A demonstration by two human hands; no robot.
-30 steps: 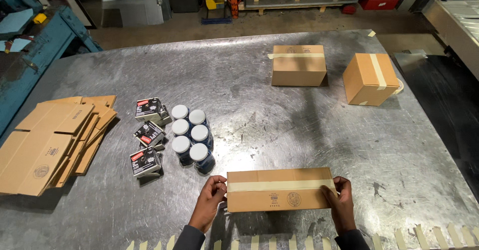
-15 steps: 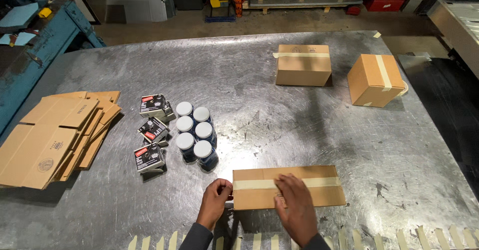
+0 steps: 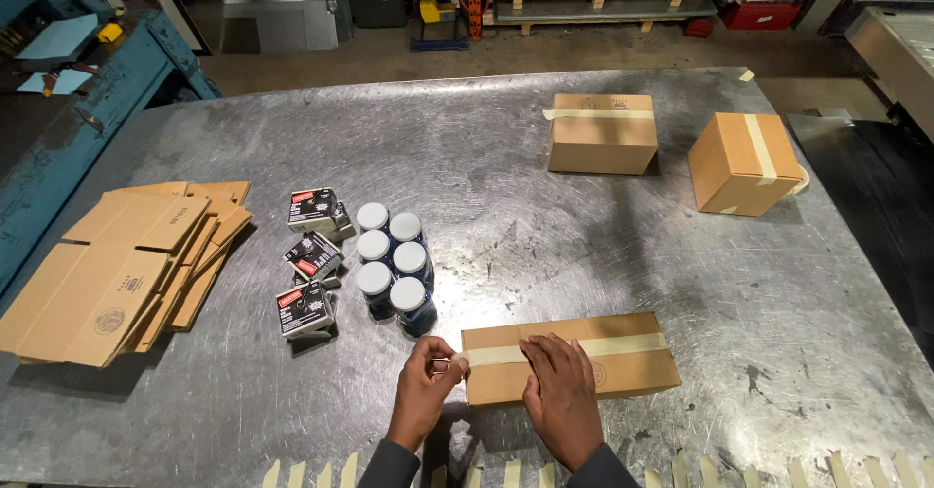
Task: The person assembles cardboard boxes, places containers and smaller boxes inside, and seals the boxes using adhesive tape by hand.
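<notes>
A long flat cardboard box [image 3: 623, 361] lies near the table's front edge, with a strip of pale tape [image 3: 623, 344] running along its top. My left hand [image 3: 423, 391] pinches the tape's free end at the box's left side. Flat on the box top, my right hand [image 3: 562, 397] presses the tape down near the left half. Just left of the box stand several dark jars with white lids [image 3: 392, 266] and three small black and red packets [image 3: 309, 264].
Two taped cardboard boxes [image 3: 601, 133] [image 3: 744, 162] sit at the far right of the metal table [image 3: 467, 157]. Flattened cartons [image 3: 126, 264] are stacked at the left. Cut tape strips [image 3: 798, 470] hang along the front edge. A blue machine [image 3: 88, 89] stands beyond the left edge.
My right hand left the box's right end and slid left across the top along the tape. My left hand stays at the left end, now pinching the tape's end.
</notes>
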